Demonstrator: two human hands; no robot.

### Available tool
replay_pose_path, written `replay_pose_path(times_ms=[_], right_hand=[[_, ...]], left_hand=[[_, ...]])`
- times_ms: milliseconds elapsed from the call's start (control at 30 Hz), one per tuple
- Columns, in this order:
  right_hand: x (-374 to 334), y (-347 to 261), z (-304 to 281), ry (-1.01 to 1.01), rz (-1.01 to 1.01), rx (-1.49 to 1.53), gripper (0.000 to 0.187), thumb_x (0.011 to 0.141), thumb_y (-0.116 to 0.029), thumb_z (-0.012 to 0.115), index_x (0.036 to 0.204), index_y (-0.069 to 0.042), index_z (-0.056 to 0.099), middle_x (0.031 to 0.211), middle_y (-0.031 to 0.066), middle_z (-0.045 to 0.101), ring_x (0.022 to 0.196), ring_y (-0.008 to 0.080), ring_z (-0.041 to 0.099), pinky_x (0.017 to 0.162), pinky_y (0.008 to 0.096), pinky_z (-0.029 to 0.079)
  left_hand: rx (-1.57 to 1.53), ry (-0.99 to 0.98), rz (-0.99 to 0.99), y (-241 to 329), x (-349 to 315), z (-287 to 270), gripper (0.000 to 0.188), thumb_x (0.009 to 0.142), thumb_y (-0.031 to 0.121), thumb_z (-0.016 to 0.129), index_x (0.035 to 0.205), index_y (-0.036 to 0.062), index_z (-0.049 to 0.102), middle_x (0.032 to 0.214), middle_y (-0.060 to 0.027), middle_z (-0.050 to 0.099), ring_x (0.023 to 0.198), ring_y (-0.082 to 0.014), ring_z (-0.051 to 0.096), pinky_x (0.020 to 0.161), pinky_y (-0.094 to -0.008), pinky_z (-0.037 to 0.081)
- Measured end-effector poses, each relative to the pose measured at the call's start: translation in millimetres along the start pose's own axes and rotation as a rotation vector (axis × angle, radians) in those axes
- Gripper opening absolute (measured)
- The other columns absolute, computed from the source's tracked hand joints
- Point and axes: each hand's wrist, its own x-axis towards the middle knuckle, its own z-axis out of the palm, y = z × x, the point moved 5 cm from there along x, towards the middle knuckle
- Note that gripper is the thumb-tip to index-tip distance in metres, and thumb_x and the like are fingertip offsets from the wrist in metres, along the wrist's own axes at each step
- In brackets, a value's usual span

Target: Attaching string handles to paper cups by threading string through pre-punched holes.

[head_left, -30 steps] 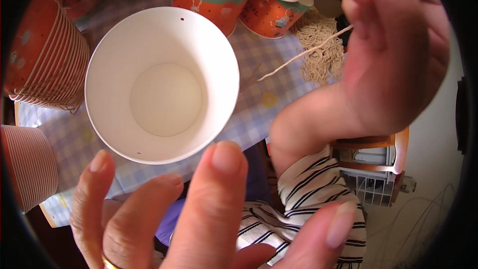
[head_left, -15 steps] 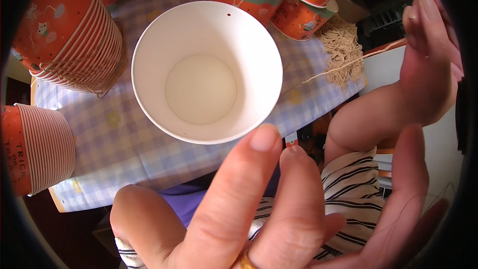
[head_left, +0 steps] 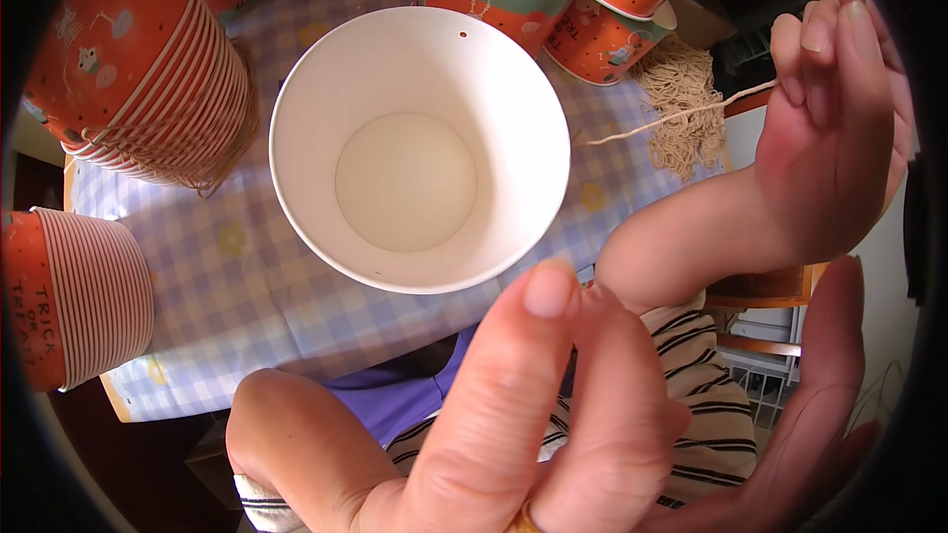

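Note:
A white-lined paper bucket (head_left: 407, 183) faces me mouth up, with a small hole below its far rim and a small mark near the close rim. Just below that rim my left hand (head_left: 533, 405), wearing a ring, is large in front. Its thumb and forefinger tips meet in a pinch; anything between them is too small to make out. At the upper right my right hand (head_left: 834, 109) is raised, its curled fingers gripping a beige string (head_left: 681, 116). The string runs left toward the bucket's right side, where its other end is hard to make out.
Nested orange buckets (head_left: 128, 69) with loose string looped around them stand at the left, another nested stack (head_left: 94, 296) lies nearer. More printed buckets (head_left: 592, 49) sit at the back right beside a heap of beige string (head_left: 686, 104). A checked cloth (head_left: 247, 306) covers the table.
My right hand has shifted slightly left and down, its fingers more curled around the string. The string now sits higher by the bucket. The left thumb and forefinger have come closer together.

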Motion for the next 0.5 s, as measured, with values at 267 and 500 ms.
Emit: replay_pose_path(times_ms=[267,500], right_hand=[[0.8,-1.7,20.7,0.087,0.149,0.256,0.014,0.09,-0.003,0.049,0.097,0.007,0.055,0.07,0.0053,0.051,0.053,0.007,0.033,0.051,0.022,0.028],[-13.2,-5.9,3.3,-0.078,0.025,0.568,0.007,0.087,-0.003,0.051,0.083,-0.005,0.045,0.07,0.0093,0.049,0.056,0.0117,0.039,0.051,0.0224,0.028]], left_hand=[[-0.077,0.058,-0.086,40.4,104.7,15.7,0.027,0.087,0.02,0.056,0.112,0.0108,0.064,0.117,-0.0085,0.061,0.112,-0.0237,0.056,0.088,-0.0338,0.048],[-0.29,0.105,0.021,49.7,112.0,26.4,0.043,0.088,0.033,0.053,0.122,0.0059,0.052,0.128,-0.0141,0.051,0.115,-0.0292,0.053,0.09,-0.0394,0.047]])
